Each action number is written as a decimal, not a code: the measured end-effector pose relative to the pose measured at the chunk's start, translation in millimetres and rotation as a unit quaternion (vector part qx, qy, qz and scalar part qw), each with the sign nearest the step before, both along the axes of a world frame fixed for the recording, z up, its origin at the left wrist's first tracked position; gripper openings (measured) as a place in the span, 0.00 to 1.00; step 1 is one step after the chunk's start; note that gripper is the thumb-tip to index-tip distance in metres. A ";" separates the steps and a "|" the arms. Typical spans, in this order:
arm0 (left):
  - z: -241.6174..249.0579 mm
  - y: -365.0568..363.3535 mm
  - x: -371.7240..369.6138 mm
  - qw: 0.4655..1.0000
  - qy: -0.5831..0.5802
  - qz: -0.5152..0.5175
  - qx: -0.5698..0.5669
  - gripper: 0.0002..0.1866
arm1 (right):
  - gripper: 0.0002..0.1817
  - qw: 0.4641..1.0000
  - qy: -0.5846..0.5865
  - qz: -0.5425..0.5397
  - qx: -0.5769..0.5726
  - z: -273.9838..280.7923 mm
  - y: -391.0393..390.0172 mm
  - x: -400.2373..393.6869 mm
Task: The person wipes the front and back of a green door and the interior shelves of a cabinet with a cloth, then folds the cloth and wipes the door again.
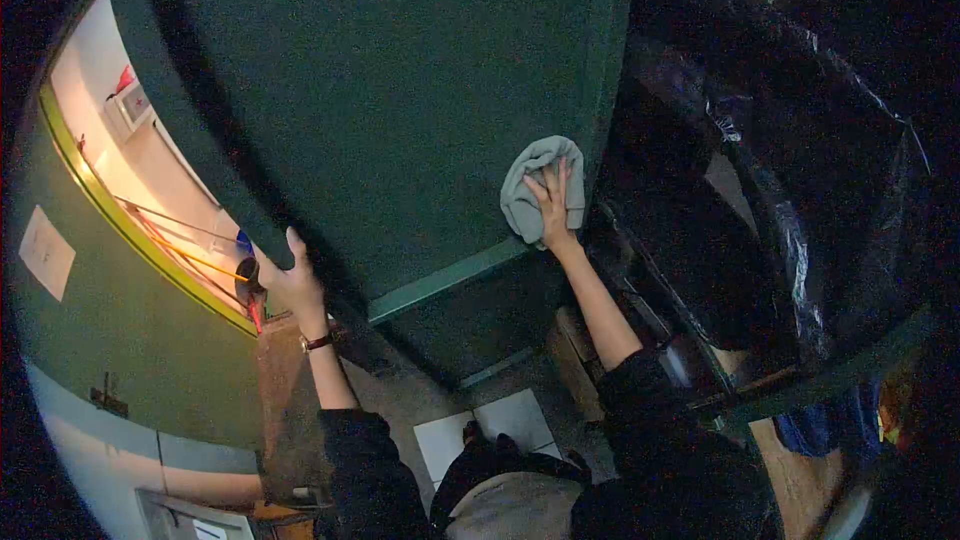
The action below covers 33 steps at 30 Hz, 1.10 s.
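A large dark green door (390,90) fills the middle of the view, with a raised trim strip along its right side and another across its lower part. My right hand (552,210) presses a folded grey-green cloth (530,165) against the lower right of the door, fingers spread over the fabric. At the door's left edge is my left hand (295,285), thumb on the near face and the other fingers partly hidden around the edge. A watch with a dark strap (317,343) circles the left wrist.
Black plastic sheeting (790,200) hangs on the right beside the door. Past the left edge, a lit room shows a white first-aid box (130,108) and long-handled tools (190,252). A paper sheet (47,252) is on the green wall. White tiles (515,418) lie by my feet.
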<state>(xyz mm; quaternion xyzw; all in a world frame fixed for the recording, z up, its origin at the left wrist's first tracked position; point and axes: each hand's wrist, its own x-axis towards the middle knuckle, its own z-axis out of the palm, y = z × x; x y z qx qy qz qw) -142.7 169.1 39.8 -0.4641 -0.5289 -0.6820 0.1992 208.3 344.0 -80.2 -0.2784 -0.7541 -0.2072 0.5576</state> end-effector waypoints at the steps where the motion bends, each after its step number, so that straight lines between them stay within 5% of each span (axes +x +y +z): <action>1: -0.1 0.1 0.4 1.000 0.003 0.001 0.003 0.25 | 0.28 1.000 0.006 0.009 -0.008 4.5 -5.3 -1.4; 9: 9.5 -3.9 11.7 0.999 0.003 0.015 0.045 0.24 | 0.36 0.985 0.090 -0.026 -0.147 6.3 -58.7 -25.2; 13: 8.2 -5.5 6.0 1.000 -0.022 0.001 0.006 0.24 | 0.46 0.959 0.143 -0.163 -0.181 1.1 -88.7 -59.2; 17: 5.1 -5.5 4.3 1.000 -0.019 -0.015 -0.011 0.26 | 0.45 0.934 0.166 -0.186 -0.257 -2.4 -119.2 -100.5; 27: 12.3 -11.2 9.2 0.997 -0.034 -0.074 0.016 0.21 | 0.34 0.945 -0.057 -0.112 -0.303 -2.5 -196.8 -186.1; 33: 14.2 -16.7 3.3 0.997 -0.008 -0.072 0.006 0.22 | 0.33 0.948 -0.177 0.035 -0.264 2.4 -205.4 -198.0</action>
